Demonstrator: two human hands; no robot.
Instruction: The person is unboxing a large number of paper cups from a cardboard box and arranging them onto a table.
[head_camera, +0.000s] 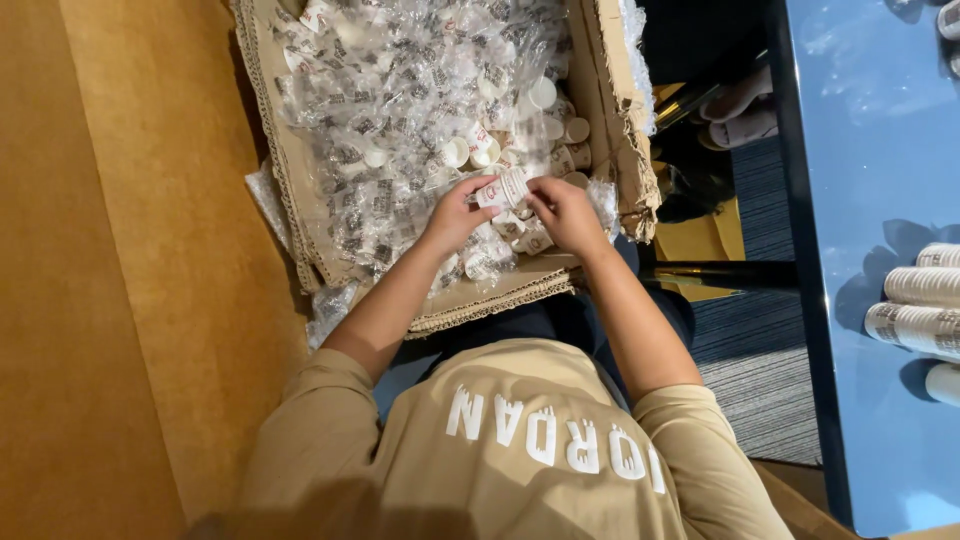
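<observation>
Held between 2 hands above open brown cardboard box (300, 190): small white printed paper cup stack (503, 188). Left hand (457, 212) pinched on its left end, right hand (566, 212) gripping its right end. Below, loose white cups (555, 130) among crinkled clear plastic wrappers (390, 110).

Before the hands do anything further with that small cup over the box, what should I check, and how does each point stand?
1. Left hand grips the small white cup: ok.
2. Right hand touches the same cup: ok.
3. Cup held over the cardboard box: ok.
4. Plastic wrap off the cup: cannot tell.
5. More loose cups within reach in the box: ok.
6. Cup stacks on the blue table lie clear of both hands: ok.
</observation>
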